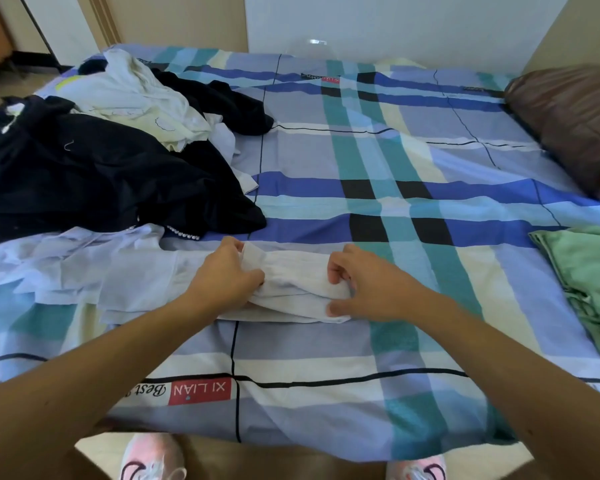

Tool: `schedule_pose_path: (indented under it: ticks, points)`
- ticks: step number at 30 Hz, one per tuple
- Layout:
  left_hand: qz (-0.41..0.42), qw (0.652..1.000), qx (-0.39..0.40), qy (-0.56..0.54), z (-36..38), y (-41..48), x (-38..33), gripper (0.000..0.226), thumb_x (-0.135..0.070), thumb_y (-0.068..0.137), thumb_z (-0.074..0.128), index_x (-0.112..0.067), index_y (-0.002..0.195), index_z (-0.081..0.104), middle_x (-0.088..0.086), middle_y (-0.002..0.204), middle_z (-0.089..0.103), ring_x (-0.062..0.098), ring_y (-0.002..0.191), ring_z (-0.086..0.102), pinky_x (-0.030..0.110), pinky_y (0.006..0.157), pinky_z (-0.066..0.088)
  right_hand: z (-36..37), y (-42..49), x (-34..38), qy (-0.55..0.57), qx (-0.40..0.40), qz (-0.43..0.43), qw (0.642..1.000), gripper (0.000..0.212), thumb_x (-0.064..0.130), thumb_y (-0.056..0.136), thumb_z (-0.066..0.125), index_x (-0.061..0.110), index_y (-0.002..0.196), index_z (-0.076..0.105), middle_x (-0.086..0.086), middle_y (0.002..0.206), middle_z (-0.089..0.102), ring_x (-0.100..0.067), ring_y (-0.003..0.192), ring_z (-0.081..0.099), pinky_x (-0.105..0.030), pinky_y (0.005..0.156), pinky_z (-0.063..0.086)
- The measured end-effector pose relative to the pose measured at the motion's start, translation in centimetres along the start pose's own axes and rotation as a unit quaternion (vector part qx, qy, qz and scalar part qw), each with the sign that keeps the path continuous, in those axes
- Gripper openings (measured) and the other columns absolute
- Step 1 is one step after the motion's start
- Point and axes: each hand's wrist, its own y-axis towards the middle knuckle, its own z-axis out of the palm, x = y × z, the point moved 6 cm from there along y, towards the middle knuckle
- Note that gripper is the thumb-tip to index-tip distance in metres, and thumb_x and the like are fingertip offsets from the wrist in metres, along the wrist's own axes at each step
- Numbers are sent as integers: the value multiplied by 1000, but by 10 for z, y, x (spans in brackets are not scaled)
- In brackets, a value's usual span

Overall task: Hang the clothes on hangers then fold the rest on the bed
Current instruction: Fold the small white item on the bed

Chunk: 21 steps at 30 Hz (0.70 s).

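The white cloth (291, 289) is laid near the front edge of the bed (326, 358) and is pinched at one end by the left hand (227, 271) and at the other by the right hand (361, 285), likely so it can be folded neatly.

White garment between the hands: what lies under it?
The white garment lies on the plaid bedsheet; left hand and right hand grip it. Anything directly beneath is covered.

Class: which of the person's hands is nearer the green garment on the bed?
Right. The right hand, pinching the white garment, sits left of the green garment, apart from it; the left hand grips the same white garment farther left.
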Motion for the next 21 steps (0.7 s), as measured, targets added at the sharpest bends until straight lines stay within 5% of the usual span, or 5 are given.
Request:
schedule_pose_path:
  ticks: [5,9,14,18,21]
  points:
    - [55,973,-23,222,-7,-3,-2,56,-31,88,64,-18,135,36,1,98,54,25,87,55,37,76,47,3,4,-10,92,-9,45,995,44,54,81,76,27,104,51,4,104,52,-14,84,57,-32,76,51]
    - [176,862,-104,463,-4,-15,-10,54,-38,86,56,-18,134,41,5,121,50,27,109,46,39,90,43,10,13,-28,192,-50,137,970,62,52,95,61,22,139,31,-7,97,68,-21,77,69,-38,76,59]
    - [326,843,-97,417,27,-41,-25,40,-42,90,40,-18,116,59,6,128,49,28,115,45,40,91,41,36,23,-29,427,-46,176,886,93,29,85,81,27,154,20,-13,138,58,-27,108,67,-39,80,62]
    - [268,900,2,343,38,-43,-11,64,-66,88,17,-26,126,50,-4,123,45,19,112,42,35,94,40,32,23,-22,427,-56,179,885,86,14,79,84,24,148,34,-10,128,60,-25,106,65,-35,75,57]
    - [284,903,30,321,40,-54,-14,71,-69,91,16,-27,146,36,-3,146,37,19,134,33,36,110,34,-7,14,-33,406,-76,192,890,70,9,80,81,21,139,46,-6,118,64,-28,102,67,-43,83,59]
